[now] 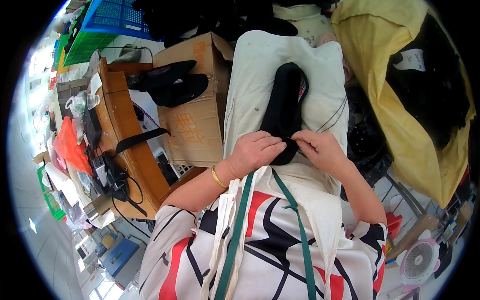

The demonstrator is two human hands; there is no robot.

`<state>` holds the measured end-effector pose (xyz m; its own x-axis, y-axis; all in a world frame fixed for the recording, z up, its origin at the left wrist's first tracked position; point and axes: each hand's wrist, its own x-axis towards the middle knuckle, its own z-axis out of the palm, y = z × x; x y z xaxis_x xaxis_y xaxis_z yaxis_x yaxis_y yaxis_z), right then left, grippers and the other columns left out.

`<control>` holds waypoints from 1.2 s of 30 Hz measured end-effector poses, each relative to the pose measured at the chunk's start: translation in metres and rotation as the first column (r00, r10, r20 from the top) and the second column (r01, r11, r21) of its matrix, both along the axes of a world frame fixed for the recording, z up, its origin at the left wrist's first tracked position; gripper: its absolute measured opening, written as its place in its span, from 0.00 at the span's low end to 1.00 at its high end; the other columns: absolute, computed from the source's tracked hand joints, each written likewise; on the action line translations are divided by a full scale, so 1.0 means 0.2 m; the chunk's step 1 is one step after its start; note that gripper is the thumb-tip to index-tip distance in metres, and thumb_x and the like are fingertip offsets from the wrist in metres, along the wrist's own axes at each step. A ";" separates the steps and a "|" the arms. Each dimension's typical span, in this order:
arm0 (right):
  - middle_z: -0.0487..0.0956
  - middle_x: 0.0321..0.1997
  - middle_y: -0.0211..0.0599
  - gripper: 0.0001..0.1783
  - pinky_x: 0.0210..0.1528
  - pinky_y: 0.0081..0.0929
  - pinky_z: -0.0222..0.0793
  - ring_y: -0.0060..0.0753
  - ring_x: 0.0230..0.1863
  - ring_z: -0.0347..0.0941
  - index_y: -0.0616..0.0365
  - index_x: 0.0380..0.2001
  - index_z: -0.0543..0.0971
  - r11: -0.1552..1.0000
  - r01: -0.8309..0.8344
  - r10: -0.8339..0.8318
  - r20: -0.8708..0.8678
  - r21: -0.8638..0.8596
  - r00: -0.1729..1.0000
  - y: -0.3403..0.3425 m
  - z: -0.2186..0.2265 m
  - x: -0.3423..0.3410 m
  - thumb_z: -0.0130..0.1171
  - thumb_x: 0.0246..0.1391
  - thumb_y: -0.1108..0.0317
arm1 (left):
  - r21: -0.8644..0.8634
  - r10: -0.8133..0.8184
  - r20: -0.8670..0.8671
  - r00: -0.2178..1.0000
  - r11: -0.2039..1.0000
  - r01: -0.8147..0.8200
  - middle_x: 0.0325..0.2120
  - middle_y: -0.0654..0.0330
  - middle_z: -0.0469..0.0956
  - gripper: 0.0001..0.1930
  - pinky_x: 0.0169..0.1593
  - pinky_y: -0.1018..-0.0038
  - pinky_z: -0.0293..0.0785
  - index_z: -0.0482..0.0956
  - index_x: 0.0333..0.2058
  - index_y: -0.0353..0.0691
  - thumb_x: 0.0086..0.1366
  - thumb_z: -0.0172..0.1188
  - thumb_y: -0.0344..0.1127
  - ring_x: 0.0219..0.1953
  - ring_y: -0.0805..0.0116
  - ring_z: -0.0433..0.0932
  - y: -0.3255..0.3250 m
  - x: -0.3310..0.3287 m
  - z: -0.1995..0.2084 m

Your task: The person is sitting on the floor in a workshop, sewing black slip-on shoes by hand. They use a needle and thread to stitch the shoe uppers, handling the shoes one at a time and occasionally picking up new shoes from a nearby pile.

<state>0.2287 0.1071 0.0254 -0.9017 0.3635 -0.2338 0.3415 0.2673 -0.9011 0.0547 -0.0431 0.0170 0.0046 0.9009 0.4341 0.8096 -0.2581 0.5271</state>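
On the off-white apron (245, 90) over my lap lies a black cloth shoe (278, 102), its opening upward and a patterned lining showing inside. My left hand (256, 150), with a gold bracelet on the wrist, is closed over the near end of the shoe and grips its edge. Fingertips of my right hand (320, 149) pinch a thin, dark needle-like piece at that same edge, close to the left fingers. Dark thread (334, 120) loops from beside the right hand across the apron. The left fingers partly cover the spot between the hands.
Left of my lap, a cardboard box (192, 132) carries more black shoes (182, 90). Beyond it stands a wooden table (127, 135) with bags and a black device. A yellow sack (385, 95) holding black items is at the right, above a fan (419, 260).
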 end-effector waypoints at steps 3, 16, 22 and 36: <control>0.81 0.31 0.44 0.09 0.33 0.32 0.74 0.46 0.31 0.79 0.56 0.40 0.80 1.000 -0.016 0.016 0.006 0.014 1.000 0.00 0.01 0.00 0.56 0.56 0.70 | 0.002 0.003 0.011 1.000 1.000 -0.003 0.29 0.61 0.81 0.12 0.28 0.74 0.77 0.81 0.32 0.41 0.46 0.71 0.25 0.26 0.65 0.79 0.00 0.00 0.00; 0.81 0.34 0.42 0.06 0.36 0.28 0.71 0.41 0.33 0.78 0.57 0.40 0.76 0.974 0.042 -0.031 0.053 -0.222 0.998 -0.04 -0.08 -0.04 0.53 0.60 0.71 | -0.069 0.060 0.221 0.973 0.997 -0.046 0.29 0.59 0.82 0.12 0.30 0.72 0.77 0.80 0.33 0.40 0.49 0.70 0.24 0.27 0.62 0.79 -0.03 0.01 -0.03; 0.78 0.30 0.48 0.06 0.34 0.40 0.69 0.53 0.31 0.75 0.59 0.39 0.69 0.993 0.024 -0.014 0.082 -0.118 0.997 -0.06 -0.06 -0.12 0.50 0.61 0.70 | -0.078 0.069 0.227 0.971 0.996 -0.053 0.29 0.59 0.82 0.12 0.31 0.71 0.77 0.80 0.33 0.40 0.49 0.70 0.24 0.27 0.61 0.79 -0.04 0.02 -0.03; 0.72 0.32 0.38 0.05 0.32 0.37 0.68 0.46 0.31 0.73 0.55 0.32 0.74 0.943 -0.200 0.206 0.006 0.267 0.979 0.04 0.10 -0.23 0.58 0.54 0.67 | 0.032 0.042 -0.098 0.994 0.999 -0.040 0.29 0.60 0.78 0.13 0.29 0.71 0.75 0.81 0.34 0.40 0.46 0.67 0.26 0.28 0.62 0.78 -0.05 0.02 0.03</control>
<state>0.1818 0.1158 0.0444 -0.9666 0.2185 -0.1340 0.2366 0.5591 -0.7946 0.0587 -0.0523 0.0235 0.0122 0.8878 0.4601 0.8677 -0.2381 0.4363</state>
